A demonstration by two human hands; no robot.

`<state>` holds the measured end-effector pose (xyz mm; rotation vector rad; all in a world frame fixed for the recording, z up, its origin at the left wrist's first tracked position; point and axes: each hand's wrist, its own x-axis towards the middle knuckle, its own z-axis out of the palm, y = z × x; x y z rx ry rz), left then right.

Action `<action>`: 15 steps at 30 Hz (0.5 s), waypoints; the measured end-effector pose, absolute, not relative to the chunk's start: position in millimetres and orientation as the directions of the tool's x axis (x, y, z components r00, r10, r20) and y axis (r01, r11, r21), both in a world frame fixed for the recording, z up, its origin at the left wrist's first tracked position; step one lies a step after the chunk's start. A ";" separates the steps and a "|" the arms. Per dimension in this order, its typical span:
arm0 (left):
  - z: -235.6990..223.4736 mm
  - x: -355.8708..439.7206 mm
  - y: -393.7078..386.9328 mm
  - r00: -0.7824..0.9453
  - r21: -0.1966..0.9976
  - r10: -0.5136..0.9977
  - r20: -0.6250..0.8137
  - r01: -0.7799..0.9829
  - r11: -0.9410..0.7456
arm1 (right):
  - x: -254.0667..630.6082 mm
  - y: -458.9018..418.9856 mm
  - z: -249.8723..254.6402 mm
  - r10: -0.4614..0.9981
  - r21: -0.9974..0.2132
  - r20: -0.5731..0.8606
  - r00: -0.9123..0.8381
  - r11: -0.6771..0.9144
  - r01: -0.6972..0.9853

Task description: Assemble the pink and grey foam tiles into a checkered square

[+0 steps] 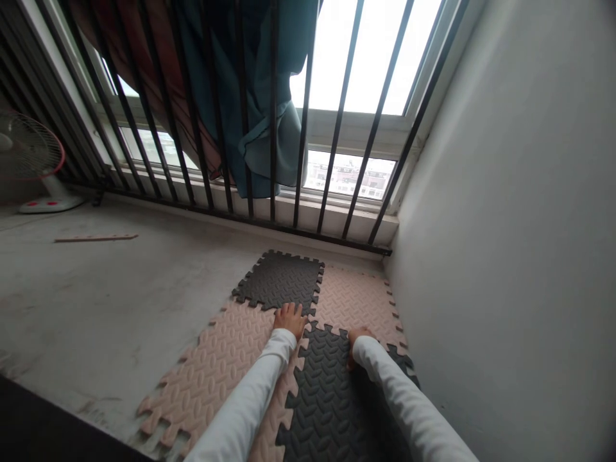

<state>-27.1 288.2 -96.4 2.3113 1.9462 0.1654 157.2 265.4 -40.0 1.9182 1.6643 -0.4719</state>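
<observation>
Four foam puzzle mat tiles lie on the floor in a two-by-two checker. My left hand (pixel 290 319) rests with its fingers stretched out at the far corner of the near pink foam tile (pixel 235 346), where it meets the far black foam tile (pixel 283 279). My right hand (pixel 359 340) is curled at the far edge of the near black foam tile (pixel 322 391), along its seam with the far pink foam tile (pixel 356 295). The sleeve hides part of its fingers. A toothed gap shows between the near pink and near black tiles.
A white wall (pixel 505 224) rises close on the right. Black railing bars (pixel 273 128) stand ahead, with a teal curtain (pixel 260 147) behind them. At the left are a fan (pixel 52 192) and a thin pink strip (pixel 96 238) on the grey floor (pixel 120 308).
</observation>
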 end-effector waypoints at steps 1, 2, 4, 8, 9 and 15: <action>-99.5 -32.7 287.4 0.118 0.152 0.992 0.032 0.981 -0.122 | 156.8 265.7 -39.1 0.784 0.171 -0.597 0.170 -0.083 0.982; -102.6 -37.7 286.9 0.077 0.146 0.997 0.030 0.986 -0.080 | 156.4 266.1 -38.3 0.780 0.165 -0.602 0.168 -0.084 0.983; -107.3 -45.6 287.5 0.051 0.132 0.998 -0.023 0.990 -0.048 | 156.0 266.9 -37.7 0.776 0.157 -0.609 0.164 -0.085 0.984; -105.8 -59.7 297.4 0.119 0.123 0.991 -0.056 0.986 -0.112 | 157.6 268.2 -42.8 0.785 0.171 -0.597 0.166 -0.078 0.982; -104.6 -64.7 300.8 0.086 0.113 0.996 -0.028 0.990 -0.082 | 158.3 268.7 -45.1 0.785 0.177 -0.596 0.168 -0.076 0.981; -109.8 -107.5 312.1 -0.208 0.010 0.978 -0.011 0.978 0.208 | 159.8 270.6 -50.8 0.774 0.176 -0.611 0.166 -0.072 0.982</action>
